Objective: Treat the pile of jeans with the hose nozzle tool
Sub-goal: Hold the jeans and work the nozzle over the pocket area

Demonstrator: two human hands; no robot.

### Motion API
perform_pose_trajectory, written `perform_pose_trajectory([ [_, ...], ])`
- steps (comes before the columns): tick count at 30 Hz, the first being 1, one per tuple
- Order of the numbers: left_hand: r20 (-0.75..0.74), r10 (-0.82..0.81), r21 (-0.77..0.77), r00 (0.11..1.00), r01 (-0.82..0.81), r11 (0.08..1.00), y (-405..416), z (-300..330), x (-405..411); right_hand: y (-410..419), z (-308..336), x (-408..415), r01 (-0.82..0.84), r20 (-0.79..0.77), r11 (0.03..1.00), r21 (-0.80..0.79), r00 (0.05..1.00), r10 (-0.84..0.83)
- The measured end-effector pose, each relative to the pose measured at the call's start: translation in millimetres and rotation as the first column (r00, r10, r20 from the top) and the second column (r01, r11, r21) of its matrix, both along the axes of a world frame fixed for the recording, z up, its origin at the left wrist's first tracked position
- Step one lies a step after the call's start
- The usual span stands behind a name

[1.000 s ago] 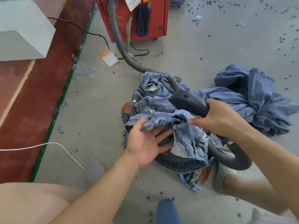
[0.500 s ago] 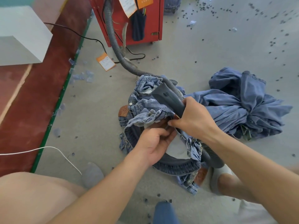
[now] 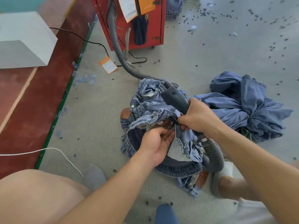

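Observation:
A pile of light-blue jeans (image 3: 145, 109) lies on the grey floor in the middle of the head view. My right hand (image 3: 198, 118) grips the dark grey hose nozzle tool (image 3: 175, 98), whose tip points up and left over the pile, and its fingers also pinch the denim by the open zipper. My left hand (image 3: 156, 143) holds the jeans' waistband at the fly, spreading the white pocket lining. The ribbed grey hose (image 3: 213, 152) loops from the nozzle down past my right forearm.
A second heap of blue garments (image 3: 246, 104) lies to the right. The hose (image 3: 118, 46) runs back to a red machine (image 3: 155, 21). A white box (image 3: 24, 39) sits at left, a white cable (image 3: 48, 149) crosses the floor, and dark bits are scattered about. My sandalled foot (image 3: 224, 173) stands beside the pile.
My right hand has swung the nozzle from lying flat to pointing up-left and come down to the zipper. My left hand has closed on the waistband at the fly.

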State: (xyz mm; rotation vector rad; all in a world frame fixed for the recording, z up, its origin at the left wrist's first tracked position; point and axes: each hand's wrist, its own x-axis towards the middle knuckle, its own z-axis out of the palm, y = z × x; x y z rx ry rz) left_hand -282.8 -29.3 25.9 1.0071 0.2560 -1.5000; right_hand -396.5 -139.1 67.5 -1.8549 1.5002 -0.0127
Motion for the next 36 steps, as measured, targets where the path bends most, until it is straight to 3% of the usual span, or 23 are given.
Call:
perform_pose_trajectory([
  [7, 0.036, 0.012, 0.069, 0.999, -0.014, 0.998, -5, -7, -2, -1, -2, 3, -0.006, -0.024, 1.0, -0.021, 1.0, 0.005],
  [9, 0.05, -0.103, 0.138, 0.993, 0.096, 0.986, -5, -9, -3, 0, 0, 5, -0.027, -0.043, 0.998, -0.049, 0.999, 0.025],
  [11, -0.032, -0.318, 0.199, 0.947, 0.318, 0.927, -5, -7, -6, 4, 1, 8, -0.046, -0.047, 0.995, -0.093, 0.998, 0.042],
  [13, -0.112, -0.391, 0.122, 0.913, 0.403, 0.907, -10, -6, -9, 9, 0, 10, -0.061, -0.023, 0.993, -0.103, 0.998, 0.059],
  [18, -0.164, -0.213, 0.037, 0.963, 0.222, 0.974, -27, -8, -3, 22, 3, 8, -0.131, 0.017, 0.974, -0.183, 0.99, 0.137],
  [22, -0.115, -0.214, 0.043, 0.97, 0.22, 0.975, -34, -16, -1, 27, 14, 6, -0.16, 0.059, 0.962, -0.223, 0.982, 0.178],
  [26, -0.113, -0.177, -0.002, 0.978, 0.178, 0.984, -39, -22, -6, 27, 20, 6, -0.121, 0.088, 0.977, -0.176, 0.986, 0.138],
  [28, -0.099, -0.14, 0.048, 0.985, 0.146, 0.988, -33, -21, -10, 27, 24, 7, -0.089, 0.11, 0.989, -0.12, 0.989, 0.103],
  [30, -0.088, -0.027, 0.135, 0.996, 0.039, 0.99, -8, -21, -13, 29, 25, 6, -0.093, 0.099, 0.994, -0.065, 0.99, 0.099],
  [32, -0.132, 0.099, 0.108, 0.986, -0.085, 0.991, 26, -16, -15, 30, 21, 3, -0.128, 0.056, 0.989, -0.067, 0.99, 0.132],
  [34, -0.225, 0.038, -0.024, 0.974, -0.044, 0.999, 48, 3, -12, 33, 16, 1, -0.16, 0.019, 0.985, -0.069, 0.987, 0.162],
  [36, -0.173, -0.145, -0.071, 0.974, 0.134, 0.988, 43, 13, -3, 36, 15, -3, -0.215, 0.038, 0.977, -0.008, 0.976, 0.215],
])
